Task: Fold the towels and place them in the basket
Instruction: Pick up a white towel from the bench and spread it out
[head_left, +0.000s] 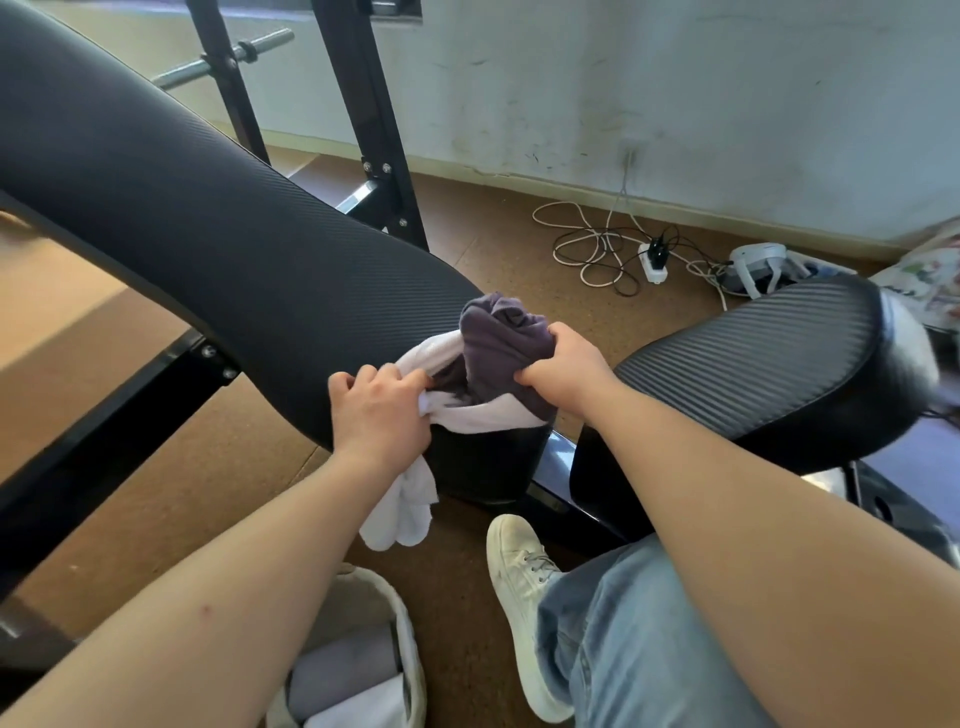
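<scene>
Towels bunched at the lower end of the black bench pad (208, 218): a white towel (402, 512) and a dark purple towel (498, 338) tangled together, the white one's tail hanging off the pad edge. Left hand (382, 410) has its fingers curled tight into the white cloth; right hand (563, 366), just beside it, is fisted on the purple one. Basket (402, 618) sits on the brown floor (218, 499) below the left forearm, with pale folded towels (343, 667) lying inside.

Bare forearms (701, 493) outstretched, left hand (382, 410) and right hand (563, 371) close together, both clenched.
</scene>
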